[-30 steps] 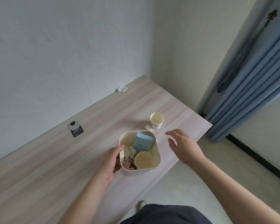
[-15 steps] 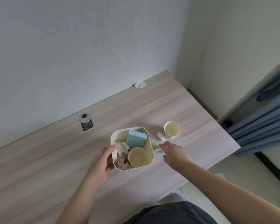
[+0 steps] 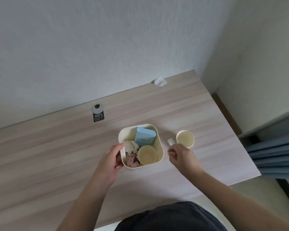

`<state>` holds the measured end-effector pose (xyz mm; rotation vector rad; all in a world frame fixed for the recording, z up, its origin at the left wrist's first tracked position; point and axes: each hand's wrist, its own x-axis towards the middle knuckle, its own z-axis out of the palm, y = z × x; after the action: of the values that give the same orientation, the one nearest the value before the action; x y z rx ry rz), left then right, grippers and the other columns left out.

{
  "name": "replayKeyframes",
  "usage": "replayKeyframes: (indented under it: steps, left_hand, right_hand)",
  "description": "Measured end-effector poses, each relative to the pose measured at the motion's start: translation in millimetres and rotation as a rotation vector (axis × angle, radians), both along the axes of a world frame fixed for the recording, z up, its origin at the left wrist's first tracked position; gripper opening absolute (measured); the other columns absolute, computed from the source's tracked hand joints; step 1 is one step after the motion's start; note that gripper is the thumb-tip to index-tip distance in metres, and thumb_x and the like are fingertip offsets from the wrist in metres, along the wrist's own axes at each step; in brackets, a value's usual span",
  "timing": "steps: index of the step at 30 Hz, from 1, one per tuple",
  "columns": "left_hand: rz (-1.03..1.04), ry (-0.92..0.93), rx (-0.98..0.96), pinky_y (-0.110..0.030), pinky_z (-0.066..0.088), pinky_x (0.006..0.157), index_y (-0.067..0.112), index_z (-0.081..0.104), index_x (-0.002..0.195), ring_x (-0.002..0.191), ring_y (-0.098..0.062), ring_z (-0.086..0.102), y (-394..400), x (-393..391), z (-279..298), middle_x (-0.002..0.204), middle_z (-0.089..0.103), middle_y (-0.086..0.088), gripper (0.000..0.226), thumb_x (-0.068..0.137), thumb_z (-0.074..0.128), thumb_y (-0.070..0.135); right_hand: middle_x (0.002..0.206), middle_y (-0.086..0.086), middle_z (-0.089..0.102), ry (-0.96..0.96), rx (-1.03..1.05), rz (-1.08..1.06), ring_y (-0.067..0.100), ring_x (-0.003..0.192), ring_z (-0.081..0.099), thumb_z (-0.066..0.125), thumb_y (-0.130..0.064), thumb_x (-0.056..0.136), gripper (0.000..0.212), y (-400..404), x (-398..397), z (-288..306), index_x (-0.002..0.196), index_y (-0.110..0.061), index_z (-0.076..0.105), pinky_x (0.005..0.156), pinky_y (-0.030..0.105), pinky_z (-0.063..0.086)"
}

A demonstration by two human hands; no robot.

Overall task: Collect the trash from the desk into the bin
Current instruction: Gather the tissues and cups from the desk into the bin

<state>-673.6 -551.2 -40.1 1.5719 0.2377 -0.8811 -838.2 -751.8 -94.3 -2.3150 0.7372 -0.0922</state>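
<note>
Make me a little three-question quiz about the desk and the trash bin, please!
1. True or false: the bin already holds a blue box.
2. Which hand grips the bin's rim?
3. The paper cup still on the desk is: A) left of the bin, B) right of the bin, C) inside it.

Key: 1 true. 2 the left hand; the right hand is at small scraps beside the bin. 3 B.

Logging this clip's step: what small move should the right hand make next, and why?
Probably carry the small white scrap pinched in the right hand left over the bin and drop it. The left hand steadies the bin, which sits right beside that grip; another scrap and a paper cup wait on the desk.
</note>
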Motion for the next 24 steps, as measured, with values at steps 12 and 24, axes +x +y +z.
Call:
replayKeyframes:
  steps: [12, 24]
  left_hand:
    - [0.048, 0.051, -0.108, -0.022, 0.022, 0.038, 0.016, 0.046, 0.071, 0.037, -0.006, 0.03, -13.9, -4.3, 1.1, 0.045, 0.036, 0.007, 0.023, 0.084, 0.063, 0.023]
    - [0.086, -0.006, -0.112, -0.024, 0.02, 0.04, 0.012, 0.045, 0.072, 0.042, -0.008, 0.025, 6.1, 5.1, -0.7, 0.051, 0.03, 0.004, 0.024, 0.085, 0.06, 0.025]
  right_hand:
    - [0.101, -0.011, 0.067, -0.193, 0.001, 0.353, 0.006, 0.084, 0.061, 0.067, -0.033, 0.084, 0.029, 33.3, 49.4, 113.9, 0.112, -0.025, 0.064, 0.067, 0.023, 0.045]
    - [0.102, 0.001, 0.062, -0.048, -0.074, 0.036, 0.019, 0.079, 0.062, 0.056, -0.021, 0.092, 0.018, -4.2, 27.2, 63.8, 0.107, -0.015, 0.063, 0.06, 0.032, 0.049]
